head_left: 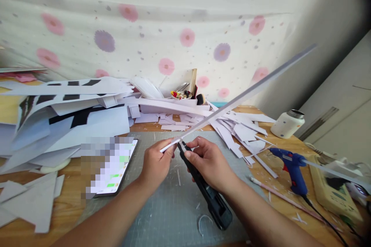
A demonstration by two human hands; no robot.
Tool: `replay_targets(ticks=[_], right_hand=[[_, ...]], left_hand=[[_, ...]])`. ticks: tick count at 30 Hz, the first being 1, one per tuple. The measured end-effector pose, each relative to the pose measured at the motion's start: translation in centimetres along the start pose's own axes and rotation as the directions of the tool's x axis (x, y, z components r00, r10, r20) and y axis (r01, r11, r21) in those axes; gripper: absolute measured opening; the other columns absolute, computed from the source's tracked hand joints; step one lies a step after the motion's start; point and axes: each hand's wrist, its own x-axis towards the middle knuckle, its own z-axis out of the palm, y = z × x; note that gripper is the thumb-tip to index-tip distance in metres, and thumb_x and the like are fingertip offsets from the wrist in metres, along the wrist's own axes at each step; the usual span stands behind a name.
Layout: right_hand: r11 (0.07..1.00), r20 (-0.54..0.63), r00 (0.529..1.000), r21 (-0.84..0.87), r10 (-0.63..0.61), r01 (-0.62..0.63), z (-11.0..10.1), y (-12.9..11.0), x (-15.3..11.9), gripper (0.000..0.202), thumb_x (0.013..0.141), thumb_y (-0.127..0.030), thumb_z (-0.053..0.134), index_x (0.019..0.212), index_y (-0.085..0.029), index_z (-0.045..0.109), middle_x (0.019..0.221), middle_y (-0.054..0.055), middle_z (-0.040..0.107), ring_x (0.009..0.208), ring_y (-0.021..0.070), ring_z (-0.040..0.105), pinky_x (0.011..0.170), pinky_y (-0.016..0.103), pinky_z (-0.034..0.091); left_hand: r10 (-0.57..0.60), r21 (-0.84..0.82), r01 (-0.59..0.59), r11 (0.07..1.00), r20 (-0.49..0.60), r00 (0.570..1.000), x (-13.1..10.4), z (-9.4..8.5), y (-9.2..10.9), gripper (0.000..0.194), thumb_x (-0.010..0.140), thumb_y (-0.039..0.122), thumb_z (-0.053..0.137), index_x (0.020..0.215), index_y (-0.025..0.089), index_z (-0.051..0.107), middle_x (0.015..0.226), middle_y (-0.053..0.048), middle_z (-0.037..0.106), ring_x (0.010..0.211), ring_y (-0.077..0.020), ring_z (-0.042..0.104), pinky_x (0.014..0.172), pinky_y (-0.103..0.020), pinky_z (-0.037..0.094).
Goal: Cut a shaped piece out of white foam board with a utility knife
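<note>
A long, narrow white strip [220, 114] slants up to the right across the view. Its lower end is pinched in my left hand [156, 164], between thumb and fingers. Wrapped round a black utility knife [213, 200] is my right hand [207, 160], close beside my left hand. The knife's tip end meets the strip near its lower end; the blade itself is hard to make out. Both hands are above a grey-green cutting mat [162, 220], where small white offcuts lie.
A phone [123, 168] lies left of the mat, near stacked white sheets [95, 127]. Scraps [243, 133] are heaped behind. To the right are a white jar [287, 124], a blue glue gun [292, 166] with its cord, and a power strip [333, 193].
</note>
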Motion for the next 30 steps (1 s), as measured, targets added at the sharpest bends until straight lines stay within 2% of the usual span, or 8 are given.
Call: replay_targets(ticks=[3, 8, 10, 14, 19, 23, 28, 30], right_hand=[[0.999, -0.018, 0.999, 0.038, -0.027, 0.028, 0.3, 0.1, 0.0, 0.030, 0.073, -0.044, 0.067, 0.085, -0.022, 0.052, 0.053, -0.006, 0.053, 0.039, 0.0099, 0.046, 0.036, 0.022, 0.042], [0.998, -0.080, 0.997, 0.060, -0.022, 0.027, -0.4, -0.1, 0.3, 0.029, 0.074, -0.044, 0.066, 0.086, -0.023, 0.050, 0.050, -0.009, 0.051, 0.036, 0.0106, 0.046, 0.034, 0.024, 0.045], [0.999, -0.079, 0.997, 0.031, -0.018, 0.021, -0.6, -0.2, 0.3, 0.026, 0.075, -0.041, 0.065, 0.087, -0.023, 0.051, 0.051, -0.008, 0.051, 0.037, 0.0109, 0.047, 0.035, 0.024, 0.045], [1.000, -0.038, 0.999, 0.027, 0.000, 0.001, -0.2, -0.3, 0.2, 0.025, 0.075, -0.040, 0.066, 0.085, -0.023, 0.051, 0.051, -0.008, 0.050, 0.038, 0.0098, 0.046, 0.034, 0.022, 0.044], [0.991, 0.049, 0.998, 0.124, 0.040, -0.046, 0.3, -0.4, 0.1, 0.029, 0.075, -0.043, 0.065, 0.086, -0.024, 0.046, 0.049, -0.009, 0.053, 0.035, 0.0099, 0.047, 0.033, 0.022, 0.044], [0.981, 0.080, 0.996, 0.186, 0.043, -0.057, 0.2, -0.2, 0.2, 0.033, 0.074, -0.046, 0.065, 0.087, -0.024, 0.044, 0.051, -0.009, 0.056, 0.035, 0.0107, 0.050, 0.033, 0.022, 0.045], [0.989, 0.061, 0.998, 0.144, 0.021, -0.030, 0.3, -0.1, 0.3, 0.029, 0.075, -0.042, 0.063, 0.087, -0.023, 0.046, 0.049, -0.009, 0.054, 0.033, 0.0093, 0.047, 0.033, 0.021, 0.044], [0.991, 0.053, 0.999, 0.133, 0.009, -0.016, 0.5, 0.0, 0.3, 0.026, 0.076, -0.041, 0.063, 0.086, -0.023, 0.047, 0.049, -0.010, 0.053, 0.033, 0.0092, 0.047, 0.032, 0.020, 0.043]], left_hand=[[-0.033, -0.020, 0.033, 0.999, 0.008, 0.999, 0.0, 0.1, 0.1, 0.033, 0.085, 0.042, 0.053, 0.083, 0.018, 0.074, 0.057, 0.001, 0.057, 0.054, -0.0124, 0.053, 0.053, -0.023, 0.043], [-0.081, -0.041, 0.082, 0.996, 0.012, 0.997, -0.1, 0.1, 0.4, 0.038, 0.084, 0.044, 0.056, 0.104, 0.016, 0.073, 0.060, 0.001, 0.060, 0.053, -0.0126, 0.053, 0.050, -0.023, 0.043], [-0.087, -0.039, 0.088, 0.995, 0.018, 0.996, -0.1, 0.1, 0.3, 0.038, 0.084, 0.044, 0.057, 0.105, 0.016, 0.073, 0.061, 0.001, 0.061, 0.053, -0.0128, 0.053, 0.050, -0.023, 0.043], [-0.083, -0.028, 0.083, 0.996, 0.016, 0.996, -0.1, 0.1, 0.1, 0.037, 0.084, 0.045, 0.056, 0.099, 0.016, 0.073, 0.060, 0.001, 0.060, 0.056, -0.0136, 0.054, 0.052, -0.024, 0.043], [-0.065, -0.031, 0.065, 0.997, 0.018, 0.998, 0.0, 0.1, 0.4, 0.035, 0.083, 0.047, 0.056, 0.071, 0.018, 0.068, 0.055, 0.002, 0.053, 0.053, -0.0126, 0.051, 0.051, -0.023, 0.041], [-0.065, -0.032, 0.065, 0.997, 0.012, 0.998, 0.0, 0.1, 0.5, 0.032, 0.083, 0.046, 0.056, 0.074, 0.017, 0.068, 0.055, 0.002, 0.054, 0.053, -0.0126, 0.051, 0.052, -0.023, 0.040], [-0.075, -0.040, 0.075, 0.996, 0.015, 0.997, -0.1, 0.1, 0.3, 0.033, 0.084, 0.046, 0.056, 0.084, 0.017, 0.071, 0.056, 0.002, 0.055, 0.054, -0.0133, 0.051, 0.052, -0.024, 0.041], [-0.081, -0.049, 0.082, 0.995, 0.013, 0.997, -0.1, 0.1, 0.2, 0.033, 0.083, 0.046, 0.056, 0.081, 0.017, 0.071, 0.056, 0.002, 0.055, 0.054, -0.0133, 0.051, 0.051, -0.024, 0.041]])
